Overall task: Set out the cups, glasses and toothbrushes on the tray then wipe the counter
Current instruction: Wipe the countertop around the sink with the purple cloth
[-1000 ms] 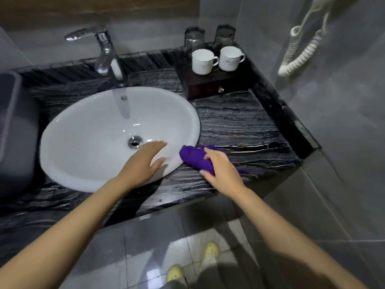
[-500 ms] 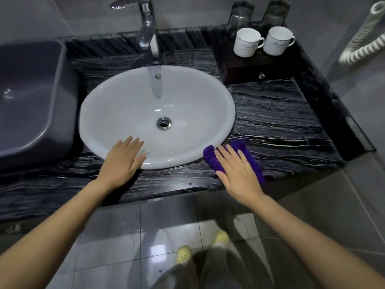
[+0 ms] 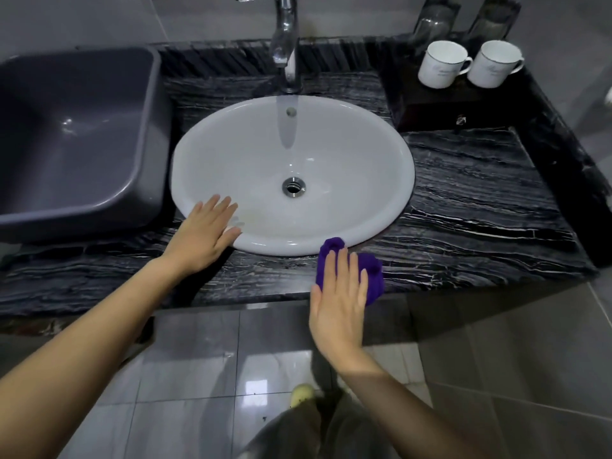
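My right hand [image 3: 339, 299] lies flat, fingers spread, pressing a purple cloth [image 3: 371, 273] onto the black marble counter [image 3: 480, 207] at its front edge, just below the white basin [image 3: 231, 154]. My left hand [image 3: 205, 235] rests flat on the basin's front-left rim, holding nothing. Two white cups [image 3: 440, 64] [image 3: 493, 64] stand on a dark wooden tray [image 3: 440, 109] at the back right, with two clear glasses [image 3: 430, 23] [image 3: 493, 21] behind them. No toothbrushes show.
A grey plastic tub [image 3: 73, 137] sits on the counter at the left. A chrome tap [image 3: 286, 41] rises behind the basin. A raised marble ledge [image 3: 576, 180] borders the counter's right side. Tiled floor [image 3: 192, 376] lies below the counter.
My right hand has slid the purple cloth leftward along the counter's front edge and flattened onto it. My left hand moved left along the basin rim. The view has shifted left and down.
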